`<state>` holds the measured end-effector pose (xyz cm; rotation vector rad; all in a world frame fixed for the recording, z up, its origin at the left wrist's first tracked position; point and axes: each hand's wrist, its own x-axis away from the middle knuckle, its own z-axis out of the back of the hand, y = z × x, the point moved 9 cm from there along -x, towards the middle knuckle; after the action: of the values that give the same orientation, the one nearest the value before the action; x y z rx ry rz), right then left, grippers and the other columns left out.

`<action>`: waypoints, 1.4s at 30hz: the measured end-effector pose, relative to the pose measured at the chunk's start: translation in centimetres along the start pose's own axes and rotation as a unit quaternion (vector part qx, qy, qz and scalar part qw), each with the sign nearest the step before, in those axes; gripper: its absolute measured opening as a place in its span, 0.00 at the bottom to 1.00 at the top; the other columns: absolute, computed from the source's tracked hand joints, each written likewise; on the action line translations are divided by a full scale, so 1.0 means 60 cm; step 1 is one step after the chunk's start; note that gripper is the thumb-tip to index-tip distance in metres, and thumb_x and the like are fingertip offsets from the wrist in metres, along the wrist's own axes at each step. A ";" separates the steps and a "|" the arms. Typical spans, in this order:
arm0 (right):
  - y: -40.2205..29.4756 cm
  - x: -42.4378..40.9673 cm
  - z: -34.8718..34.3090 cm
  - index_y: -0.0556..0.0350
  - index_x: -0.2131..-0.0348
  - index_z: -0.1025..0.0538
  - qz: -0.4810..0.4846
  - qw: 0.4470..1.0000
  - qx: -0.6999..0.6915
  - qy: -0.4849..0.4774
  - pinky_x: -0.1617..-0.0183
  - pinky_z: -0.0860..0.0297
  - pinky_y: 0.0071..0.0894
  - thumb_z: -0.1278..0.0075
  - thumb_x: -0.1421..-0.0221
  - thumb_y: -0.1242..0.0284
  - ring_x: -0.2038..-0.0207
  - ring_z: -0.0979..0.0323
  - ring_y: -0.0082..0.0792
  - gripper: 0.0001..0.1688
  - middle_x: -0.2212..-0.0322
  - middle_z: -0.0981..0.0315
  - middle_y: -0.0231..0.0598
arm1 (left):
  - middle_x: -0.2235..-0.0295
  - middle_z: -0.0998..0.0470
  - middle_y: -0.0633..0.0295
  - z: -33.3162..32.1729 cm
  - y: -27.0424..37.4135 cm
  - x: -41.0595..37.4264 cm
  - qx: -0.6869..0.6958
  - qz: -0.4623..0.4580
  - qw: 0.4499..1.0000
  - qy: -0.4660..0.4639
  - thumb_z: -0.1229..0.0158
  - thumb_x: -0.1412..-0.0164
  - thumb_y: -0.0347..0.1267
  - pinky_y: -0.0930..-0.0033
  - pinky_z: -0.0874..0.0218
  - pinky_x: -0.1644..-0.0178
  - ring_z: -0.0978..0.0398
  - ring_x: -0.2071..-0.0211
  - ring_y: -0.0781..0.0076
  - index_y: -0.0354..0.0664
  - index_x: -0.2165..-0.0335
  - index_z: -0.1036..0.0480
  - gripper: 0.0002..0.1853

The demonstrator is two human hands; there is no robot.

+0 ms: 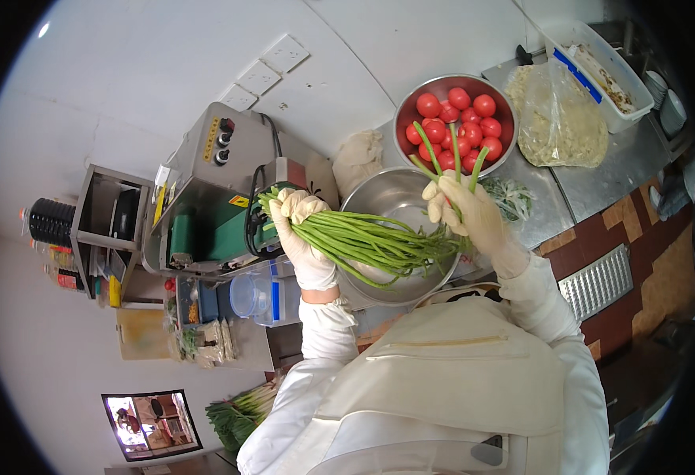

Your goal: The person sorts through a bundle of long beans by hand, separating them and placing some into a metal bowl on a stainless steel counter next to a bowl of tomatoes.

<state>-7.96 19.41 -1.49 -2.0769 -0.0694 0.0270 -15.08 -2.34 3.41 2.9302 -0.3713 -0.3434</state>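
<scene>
Gloved, my left hand (301, 222) is closed around one end of a bundle of long green stalks (365, 240), which look like garlic shoots. The bundle stretches across a metal bowl (377, 193), its thin, ragged tips reaching my right hand. My right hand (463, 205), also gloved, grips a few thicker green stems (455, 148) that point away from me, over a second metal bowl (404, 113) full of red tomatoes (469, 133). Whether its fingers also hold the bundle's tips cannot be told. Leafy greens in a clear bag (507, 199) lie right of the right hand.
A clear bag of pale shredded food (561, 127) and a plastic tub (614, 89) stand at the back right. Left of the bowls is a steel machine with a green belt (228, 234). A cloth (359, 157) lies behind the near bowl. A floor grate (598, 282) is at right.
</scene>
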 end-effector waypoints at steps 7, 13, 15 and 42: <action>-0.020 -0.006 -0.031 0.57 0.70 0.27 0.042 0.997 -0.041 -0.052 0.82 0.49 0.13 0.55 0.37 0.67 0.84 0.43 0.13 0.13 0.82 0.32 0.28 | 0.79 0.32 0.73 0.028 -0.017 -0.003 -0.001 0.035 0.999 0.032 0.45 0.37 0.31 0.77 0.42 0.71 0.38 0.79 0.84 0.45 0.73 0.33 0.08; 0.004 -0.006 -0.071 0.61 0.71 0.24 0.010 0.996 -0.033 -0.082 0.80 0.43 0.14 0.52 0.39 0.70 0.82 0.37 0.15 0.12 0.82 0.30 0.30 | 0.68 0.25 0.59 0.017 -0.052 0.025 -0.333 -0.011 0.938 0.099 0.47 0.36 0.30 0.69 0.29 0.62 0.27 0.74 0.76 0.40 0.65 0.31 0.05; 0.006 -0.005 -0.084 0.61 0.71 0.24 0.016 0.996 -0.017 -0.086 0.80 0.43 0.14 0.52 0.39 0.70 0.82 0.37 0.15 0.13 0.82 0.30 0.30 | 0.61 0.25 0.53 0.007 -0.087 0.033 -0.360 0.035 0.930 0.059 0.44 0.39 0.27 0.68 0.32 0.60 0.28 0.71 0.74 0.38 0.64 0.31 0.06; 0.040 0.013 -0.117 0.66 0.73 0.23 -0.158 0.950 0.025 -0.268 0.82 0.44 0.16 0.50 0.40 0.64 0.86 0.39 0.18 0.19 0.85 0.31 0.32 | 0.69 0.27 0.60 0.008 -0.047 0.037 -0.245 0.066 0.964 0.079 0.45 0.41 0.25 0.50 0.38 0.41 0.26 0.62 0.65 0.37 0.65 0.30 0.05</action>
<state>-6.75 12.18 -0.20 -1.9321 -0.7246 0.3930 -12.45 -0.32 1.97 2.4136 -0.3889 -0.1513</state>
